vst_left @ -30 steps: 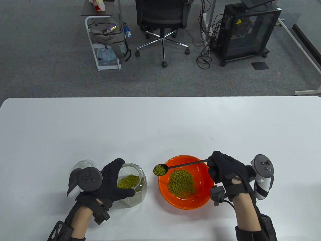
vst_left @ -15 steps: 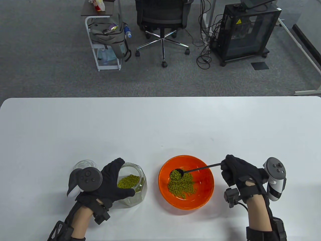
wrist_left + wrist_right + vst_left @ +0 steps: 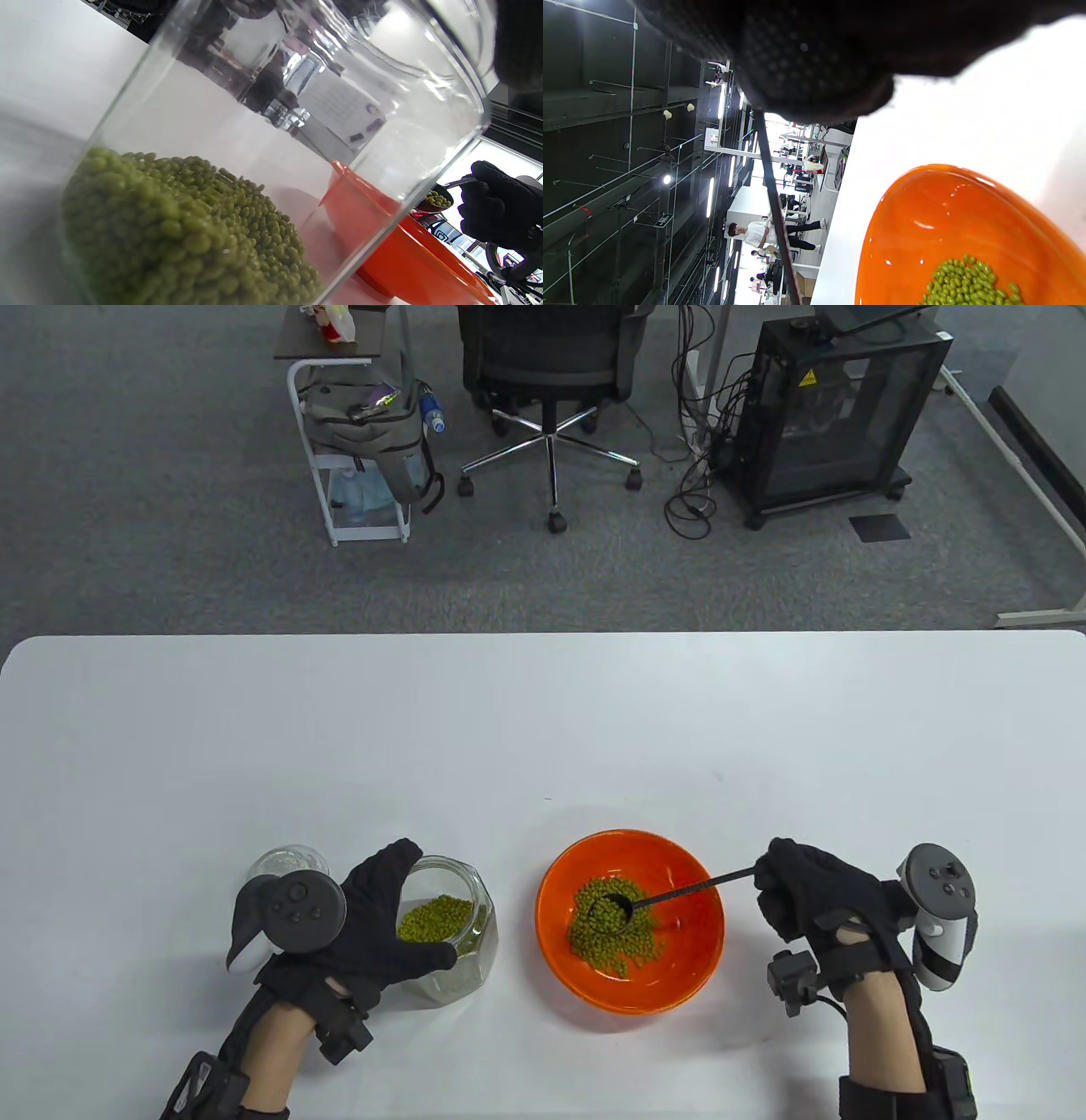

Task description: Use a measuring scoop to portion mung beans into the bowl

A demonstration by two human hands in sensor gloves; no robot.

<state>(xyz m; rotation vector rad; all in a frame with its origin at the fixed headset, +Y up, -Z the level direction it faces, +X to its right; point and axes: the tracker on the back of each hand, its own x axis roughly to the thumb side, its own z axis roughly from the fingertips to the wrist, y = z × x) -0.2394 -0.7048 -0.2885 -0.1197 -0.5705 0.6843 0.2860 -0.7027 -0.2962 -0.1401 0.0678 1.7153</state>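
An orange bowl (image 3: 687,967) holds a pile of mung beans (image 3: 624,942). My right hand (image 3: 797,886) grips the handle end of a thin black measuring scoop (image 3: 687,888). The scoop's cup (image 3: 612,909) still carries beans and hovers just above the pile. A glass jar (image 3: 462,963) with mung beans (image 3: 437,918) stands left of the bowl, and my left hand (image 3: 382,912) wraps around its side. In the left wrist view the jar (image 3: 297,127) fills the frame, with the bowl (image 3: 407,258) and loaded scoop (image 3: 435,200) behind. The right wrist view shows the handle (image 3: 774,203) and bowl (image 3: 925,220).
A clear glass lid (image 3: 288,861) lies on the white table (image 3: 543,729) behind my left hand. Beyond the far edge of the table are an office chair (image 3: 547,356), a cart with a bag (image 3: 365,415) and a black cabinet (image 3: 831,407).
My right hand shifted right, carrying the loaded scoop from the bowl's left rim to over the bean pile and lowering it. The left hand and jar stayed still.
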